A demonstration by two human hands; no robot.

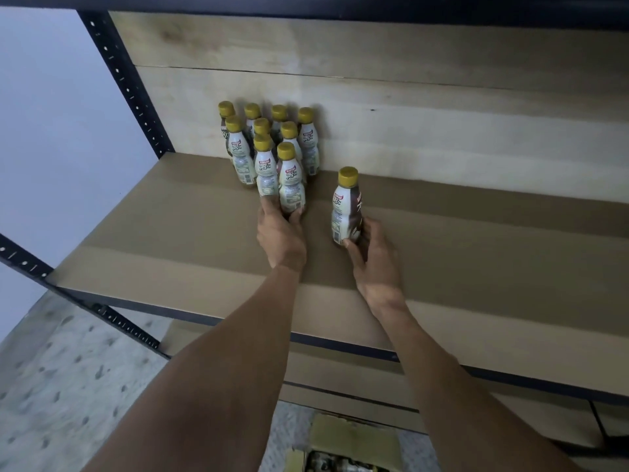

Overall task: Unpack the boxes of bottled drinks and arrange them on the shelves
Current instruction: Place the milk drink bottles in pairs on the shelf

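Note:
Several small bottles with gold caps and white-and-brown labels stand clustered [269, 144] at the back left of the wooden shelf [170, 233]. My left hand [280, 236] grips the base of the front bottle [290, 180] of that cluster. My right hand [374, 257] holds the lower part of a separate bottle [347, 206], which stands upright on the shelf a little to the right of the group.
A dark metal upright [126, 83] with punched holes frames the shelf's left side, and a wooden back panel [408, 80] closes the rear. Below, an open cardboard box [347, 444] with more bottles sits on the speckled floor [68, 386]. A lower shelf [340, 376] shows underneath.

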